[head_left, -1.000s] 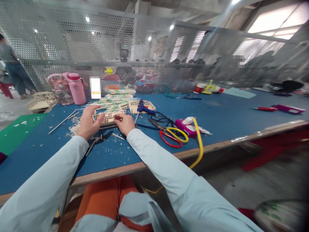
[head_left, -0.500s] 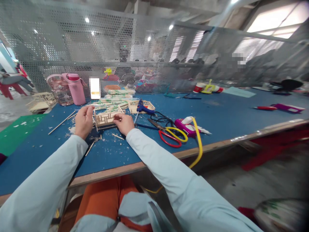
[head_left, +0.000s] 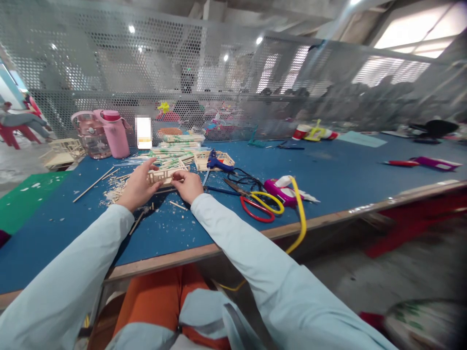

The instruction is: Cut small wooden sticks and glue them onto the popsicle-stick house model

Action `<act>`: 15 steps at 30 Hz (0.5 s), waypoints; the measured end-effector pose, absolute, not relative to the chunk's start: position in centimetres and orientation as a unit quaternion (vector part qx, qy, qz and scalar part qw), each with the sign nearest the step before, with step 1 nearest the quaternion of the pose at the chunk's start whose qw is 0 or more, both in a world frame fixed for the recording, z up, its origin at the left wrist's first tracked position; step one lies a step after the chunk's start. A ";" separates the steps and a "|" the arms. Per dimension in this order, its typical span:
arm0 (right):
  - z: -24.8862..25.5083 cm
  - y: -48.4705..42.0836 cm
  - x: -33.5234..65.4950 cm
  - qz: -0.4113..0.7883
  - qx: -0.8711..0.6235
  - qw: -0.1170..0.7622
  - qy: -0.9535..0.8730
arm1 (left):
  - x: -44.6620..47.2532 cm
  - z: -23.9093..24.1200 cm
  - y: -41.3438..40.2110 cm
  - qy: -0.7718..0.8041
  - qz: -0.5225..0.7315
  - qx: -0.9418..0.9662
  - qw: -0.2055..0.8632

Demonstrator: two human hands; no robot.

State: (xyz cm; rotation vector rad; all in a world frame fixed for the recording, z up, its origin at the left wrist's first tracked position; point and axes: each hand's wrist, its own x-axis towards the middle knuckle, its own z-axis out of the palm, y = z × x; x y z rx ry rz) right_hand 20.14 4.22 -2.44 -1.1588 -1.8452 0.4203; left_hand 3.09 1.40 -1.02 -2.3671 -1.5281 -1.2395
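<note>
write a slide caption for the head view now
Left hand and right hand at a pale stick frame on a blue table, scissors and glue gun nearby.

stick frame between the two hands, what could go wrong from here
The stick frame is made of thin sticks, so a hard pinch from the right hand might crack or skew it. The blue glue gun lies close beyond that hand; if hot, which the picture cannot show, it could burn a finger. The scissors lie with blades toward the same hand, so a careless sweep may catch them.
</note>
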 end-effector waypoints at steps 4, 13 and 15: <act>-2.5 4.3 20.1 0.176 -0.469 0.444 -0.743 | 3.5 -1.0 1.1 -0.506 -0.400 -0.759 0.083; -2.5 4.2 20.0 0.179 -0.469 0.451 -0.738 | 6.6 -1.0 -0.4 -0.604 -0.418 -0.660 0.159; -2.4 4.1 20.0 0.179 -0.473 0.447 -0.738 | 6.8 -1.0 -0.5 -0.615 -0.403 -0.660 0.154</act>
